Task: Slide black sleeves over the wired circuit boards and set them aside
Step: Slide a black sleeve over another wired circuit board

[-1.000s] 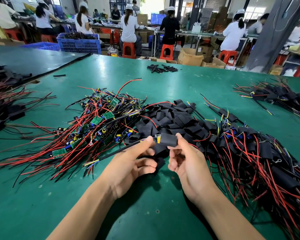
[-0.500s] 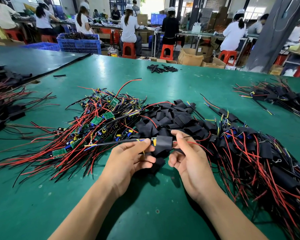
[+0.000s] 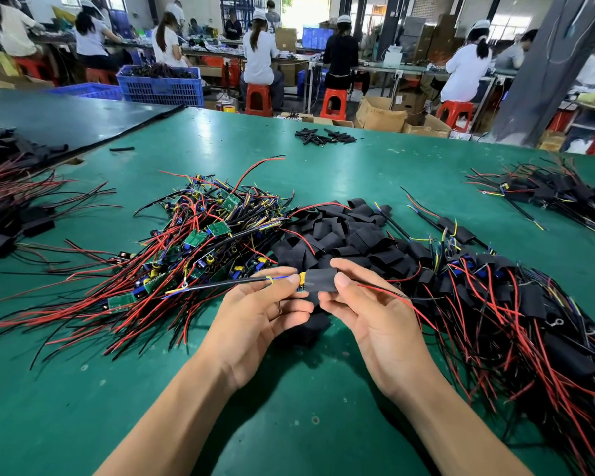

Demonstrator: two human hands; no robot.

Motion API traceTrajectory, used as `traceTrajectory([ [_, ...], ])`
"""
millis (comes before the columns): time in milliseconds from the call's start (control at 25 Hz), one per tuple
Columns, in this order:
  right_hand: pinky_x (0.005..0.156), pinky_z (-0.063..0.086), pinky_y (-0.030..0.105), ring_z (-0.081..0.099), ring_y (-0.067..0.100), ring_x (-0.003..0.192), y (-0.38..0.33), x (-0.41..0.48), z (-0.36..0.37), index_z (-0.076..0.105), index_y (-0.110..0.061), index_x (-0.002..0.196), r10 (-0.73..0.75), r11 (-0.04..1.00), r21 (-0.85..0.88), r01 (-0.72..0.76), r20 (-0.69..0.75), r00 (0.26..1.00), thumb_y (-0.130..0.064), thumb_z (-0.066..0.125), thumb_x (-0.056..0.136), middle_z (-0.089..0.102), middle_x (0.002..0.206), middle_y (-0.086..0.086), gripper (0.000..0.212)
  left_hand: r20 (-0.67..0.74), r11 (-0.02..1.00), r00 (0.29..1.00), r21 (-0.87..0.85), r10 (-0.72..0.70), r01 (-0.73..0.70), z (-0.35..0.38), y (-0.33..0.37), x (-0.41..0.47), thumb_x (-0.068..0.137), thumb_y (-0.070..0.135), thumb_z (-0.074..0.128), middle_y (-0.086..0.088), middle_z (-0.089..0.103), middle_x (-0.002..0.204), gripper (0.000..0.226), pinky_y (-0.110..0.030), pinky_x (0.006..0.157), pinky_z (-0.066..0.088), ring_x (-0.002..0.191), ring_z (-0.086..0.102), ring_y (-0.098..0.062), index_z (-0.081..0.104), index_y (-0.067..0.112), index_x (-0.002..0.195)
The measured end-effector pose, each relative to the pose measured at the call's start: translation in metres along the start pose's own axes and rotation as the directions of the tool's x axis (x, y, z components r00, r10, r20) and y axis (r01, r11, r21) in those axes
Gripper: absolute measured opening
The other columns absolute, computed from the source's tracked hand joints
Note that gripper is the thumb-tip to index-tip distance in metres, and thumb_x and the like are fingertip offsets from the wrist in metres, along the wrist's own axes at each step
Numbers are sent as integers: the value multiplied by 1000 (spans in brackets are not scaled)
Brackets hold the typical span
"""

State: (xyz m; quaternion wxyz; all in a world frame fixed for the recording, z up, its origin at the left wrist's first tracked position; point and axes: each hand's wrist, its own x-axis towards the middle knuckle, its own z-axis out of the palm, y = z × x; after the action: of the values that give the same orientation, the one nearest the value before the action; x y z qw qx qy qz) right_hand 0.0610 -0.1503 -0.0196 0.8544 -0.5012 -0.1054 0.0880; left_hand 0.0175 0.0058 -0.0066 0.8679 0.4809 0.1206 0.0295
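Note:
Both hands hold one wired circuit board above the green table [image 3: 289,424]. A black sleeve [image 3: 320,280] covers most of the board; a yellow part [image 3: 302,279] shows at its left end. My right hand [image 3: 375,317] pinches the sleeve, with red and black wires trailing right over the palm. My left hand [image 3: 261,310] pinches the board's left end and its black cable. A pile of bare boards [image 3: 200,242] lies to the left, loose black sleeves [image 3: 337,231] sit behind my hands, and sleeved boards [image 3: 516,304] are heaped on the right.
More sleeved bundles lie at the far right [image 3: 557,194] and far left [image 3: 4,207]. Small black tubes [image 3: 323,136] sit near the table's far edge. A blue crate [image 3: 158,85] and seated workers on red stools are beyond the table.
The sleeve has slid left along the board and now covers most of it. The red and black wires now trail out to the right across my right palm.

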Motion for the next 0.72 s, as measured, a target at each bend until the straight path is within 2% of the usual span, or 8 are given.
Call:
traceTrajectory([
  [200, 77, 58, 30, 71, 26, 79, 2, 0, -2, 75, -7, 109, 5, 999, -44, -4, 18, 1000, -14, 71, 79, 75, 89, 14, 31, 44, 998, 998, 31, -51, 50, -1, 2, -3, 76, 18, 72, -11, 71, 81, 20, -24, 56, 58, 63, 69, -17, 67, 11, 94],
  [360, 83, 56, 37, 70, 28, 88, 4, 0, -4, 76, -16, 111, 38, 994, -108, -33, 45, 998, -22, 70, 86, 75, 100, 17, 27, 88, 997, 993, 16, -74, 73, 0, 1, -4, 85, 15, 65, -18, 74, 92, 14, -27, 63, 60, 75, 74, -22, 60, 10, 97],
  [520, 78, 51, 34, 66, 18, 79, 7, -1, -6, 75, -31, 114, 43, 956, -293, -27, 48, 998, -24, 65, 96, 74, 84, 4, 22, 40, 998, 998, -31, -58, 59, -1, 2, -2, 74, 13, 70, -17, 73, 85, 17, -26, 61, 60, 72, 75, -21, 63, 10, 90],
  [720, 71, 52, 28, 67, 18, 71, 7, -3, -4, 74, -37, 114, 62, 944, -329, -34, 75, 995, -38, 66, 87, 71, 74, 3, 28, 32, 997, 997, -38, -63, 64, -3, 0, -1, 73, 11, 72, -17, 67, 82, 19, -25, 60, 59, 67, 71, -20, 65, 7, 91],
])
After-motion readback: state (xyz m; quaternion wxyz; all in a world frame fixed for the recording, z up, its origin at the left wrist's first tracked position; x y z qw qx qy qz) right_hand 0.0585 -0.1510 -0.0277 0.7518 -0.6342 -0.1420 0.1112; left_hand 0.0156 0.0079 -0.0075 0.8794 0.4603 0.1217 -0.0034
